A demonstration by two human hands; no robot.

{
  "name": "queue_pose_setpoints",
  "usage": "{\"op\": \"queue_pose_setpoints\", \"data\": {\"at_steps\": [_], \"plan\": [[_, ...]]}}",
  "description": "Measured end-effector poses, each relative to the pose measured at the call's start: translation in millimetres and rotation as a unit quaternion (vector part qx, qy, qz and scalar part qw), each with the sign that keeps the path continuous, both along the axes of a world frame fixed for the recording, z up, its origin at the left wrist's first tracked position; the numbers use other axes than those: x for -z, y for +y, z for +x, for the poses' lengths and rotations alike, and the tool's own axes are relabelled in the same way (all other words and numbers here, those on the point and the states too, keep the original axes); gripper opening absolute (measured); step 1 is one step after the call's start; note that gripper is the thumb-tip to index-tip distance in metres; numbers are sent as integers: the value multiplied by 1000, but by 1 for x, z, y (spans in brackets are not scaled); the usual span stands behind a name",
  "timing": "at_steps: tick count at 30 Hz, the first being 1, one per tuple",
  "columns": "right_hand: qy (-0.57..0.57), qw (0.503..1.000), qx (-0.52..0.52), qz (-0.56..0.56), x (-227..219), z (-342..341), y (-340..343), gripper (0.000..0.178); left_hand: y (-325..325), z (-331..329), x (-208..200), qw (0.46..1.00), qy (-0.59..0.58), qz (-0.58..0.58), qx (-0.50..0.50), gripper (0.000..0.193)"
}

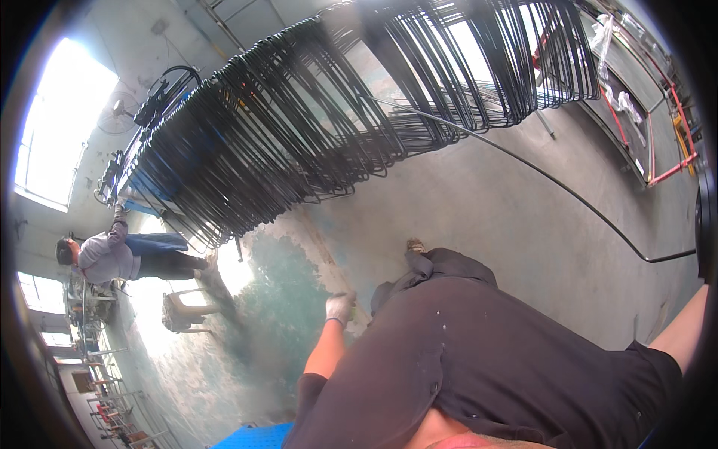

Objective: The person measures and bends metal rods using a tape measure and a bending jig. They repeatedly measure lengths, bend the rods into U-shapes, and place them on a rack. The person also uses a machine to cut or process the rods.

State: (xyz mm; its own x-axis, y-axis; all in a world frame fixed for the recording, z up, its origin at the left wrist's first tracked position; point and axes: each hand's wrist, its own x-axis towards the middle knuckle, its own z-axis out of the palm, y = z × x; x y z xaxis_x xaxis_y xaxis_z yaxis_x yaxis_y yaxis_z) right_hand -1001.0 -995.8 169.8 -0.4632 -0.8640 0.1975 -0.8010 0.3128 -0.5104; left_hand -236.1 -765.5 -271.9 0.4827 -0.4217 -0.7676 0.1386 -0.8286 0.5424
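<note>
My left hand [340, 307], in a pale glove, hangs low beside my dark shirt, over the floor. Its fingers look curled in, and no held thing shows. Of my right arm only the forearm [684, 322] shows at the right rim; the hand is out of sight. Above that forearm, at the rim, is the edge of a dark rounded thing [705, 224]. A long bent black rod [557, 182] runs from the hanging wire frames down to that edge. Many black bent-wire frames [277, 127] hang close together in a long row across the top.
At the left a person [112, 254] in a grey top stands by a machine [123, 165]. A small stool [179, 310] stands on the floor near that person. A red-edged rack [651, 112] is at the upper right. Something blue [258, 436] shows at the lower edge.
</note>
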Motion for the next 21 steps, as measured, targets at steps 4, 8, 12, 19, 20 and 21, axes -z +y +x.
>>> {"op": "queue_pose_setpoints", "data": {"at_steps": [4,8,12,19,20,21], "plan": [[4,1000,9,7,5,16,-5,51,-54,24,-10,998,-20,-54,-6,59],[8,1000,18,13,4,34,2,53,-83,34,2,997,17,-75,-24,55],[21,999,27,21,-1,55,11,54,-95,36,0,996,20,-45,69,58],[39,999,8,6,-22,88,12,57,-97,49,-20,987,-42,-15,153,41],[40,999,1,0,-26,95,9,57,-91,49,-18,991,-32,-16,126,42],[40,999,-13,-10,-32,102,2,58,-87,53,-16,991,-28,-11,131,43]]}}
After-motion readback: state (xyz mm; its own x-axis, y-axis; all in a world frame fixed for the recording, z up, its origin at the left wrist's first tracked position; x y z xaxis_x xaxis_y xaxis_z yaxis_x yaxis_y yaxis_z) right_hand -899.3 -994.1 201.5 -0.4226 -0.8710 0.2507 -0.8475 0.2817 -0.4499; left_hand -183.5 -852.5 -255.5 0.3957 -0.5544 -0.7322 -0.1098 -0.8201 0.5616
